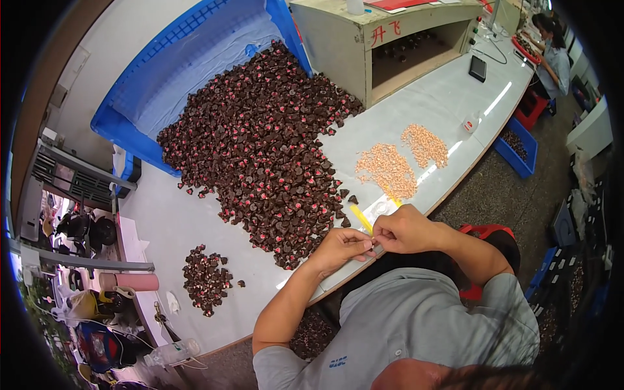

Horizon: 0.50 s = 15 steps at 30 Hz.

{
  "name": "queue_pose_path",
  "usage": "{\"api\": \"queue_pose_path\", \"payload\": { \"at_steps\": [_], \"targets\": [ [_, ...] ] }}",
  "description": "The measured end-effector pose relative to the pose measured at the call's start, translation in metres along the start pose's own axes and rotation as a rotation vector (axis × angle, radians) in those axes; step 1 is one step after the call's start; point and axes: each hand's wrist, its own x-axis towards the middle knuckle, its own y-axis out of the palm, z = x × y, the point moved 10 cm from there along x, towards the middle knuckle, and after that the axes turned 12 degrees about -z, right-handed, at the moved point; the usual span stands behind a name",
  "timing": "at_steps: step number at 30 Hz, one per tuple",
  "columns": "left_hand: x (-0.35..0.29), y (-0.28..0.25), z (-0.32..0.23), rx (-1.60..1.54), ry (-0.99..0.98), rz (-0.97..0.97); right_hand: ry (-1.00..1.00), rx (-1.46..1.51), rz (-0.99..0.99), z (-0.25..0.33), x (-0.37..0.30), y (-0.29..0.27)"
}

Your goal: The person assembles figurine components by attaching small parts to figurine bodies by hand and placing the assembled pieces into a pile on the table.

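At the table's front edge my two hands meet, fingertips together. My left hand [343,249] is closed in a pinch, and my right hand [407,230] is closed beside it. Between them is a tiny piece, mostly hidden by the fingers, too small to name. A yellow strip-like thing [361,220] points away from the fingertips, with a second yellow end near the right knuckles; whether a hand grips it I cannot tell. Just beyond lie two heaps of small copper-coloured parts [388,170]. A big pile of small dark parts, many with pink-red middles [273,156], spreads to the left.
A tipped blue crate [140,97] stands behind the pile. Beside it is a grey-green box [338,49] with an open front. A smaller heap of dark parts [207,279] lies at left. Farther right are a black device [478,67], a blue bin [518,148] and another person [556,62].
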Motion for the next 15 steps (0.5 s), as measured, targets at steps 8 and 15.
{"api": "queue_pose_path", "payload": {
  "at_steps": [8, 15],
  "targets": [
    [0.001, -0.004, 0.0, -0.032, 0.022, -0.033, -0.151, -0.518, -0.013, -0.012, 0.022, -0.033],
    [0.003, -0.009, 0.003, -0.082, 0.005, -0.061, -0.197, -0.613, 0.116, -0.011, 0.03, -0.012]
  ]
}}
